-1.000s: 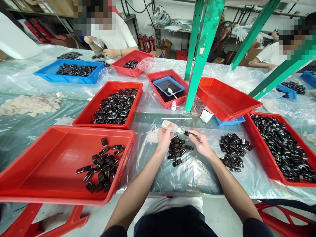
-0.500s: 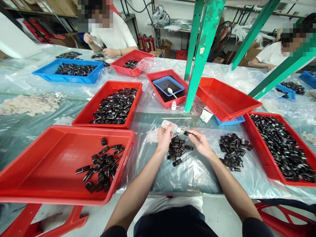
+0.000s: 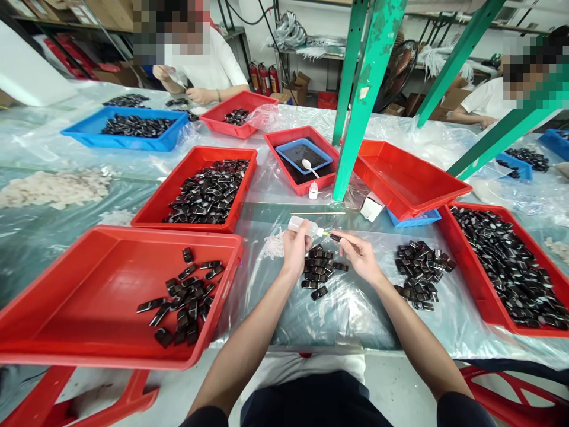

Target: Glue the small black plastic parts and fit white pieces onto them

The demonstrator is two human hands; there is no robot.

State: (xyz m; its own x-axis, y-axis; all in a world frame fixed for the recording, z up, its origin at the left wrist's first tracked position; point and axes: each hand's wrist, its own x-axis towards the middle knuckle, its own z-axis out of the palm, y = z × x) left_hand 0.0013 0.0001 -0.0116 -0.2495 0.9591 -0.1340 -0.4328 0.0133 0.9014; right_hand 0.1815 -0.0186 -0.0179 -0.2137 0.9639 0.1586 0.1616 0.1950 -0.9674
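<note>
Table [image 3: 338, 320] is covered in clear plastic film; clock centred on the near pile of black parts [image 3: 316, 276]. Loaded red tray [image 3: 195, 227] at 10, white scraps [image 3: 272, 244] closer in; thin stick [image 3: 317, 213] at 12, small white bottle [image 3: 313, 191] beyond it. White box [image 3: 372, 207] between 1 and 2, second black pile [image 3: 422, 273] at 3.

Plastic-sheeted worktable [image 3: 249, 267] fills the middle, white glare on the sheeting toward five o'clock. Chipped green steel post [image 3: 358, 124] stands between one and two; slanting green beam [image 3: 511, 127] near half past two. White wall [image 3: 322, 13] at twelve, with loaded shelf [image 3: 320, 55], three red fire extinguishers [image 3: 264, 77] and open cardboard box [image 3: 299, 89] below. Dark-bladed fan [image 3: 400, 68], half past one, partly behind post. Boxed-up racking [image 3: 111, 15] between ten and eleven. Pale grey floor [image 3: 178, 379], seven; red plastic seat [image 3: 515, 385], four.
</note>
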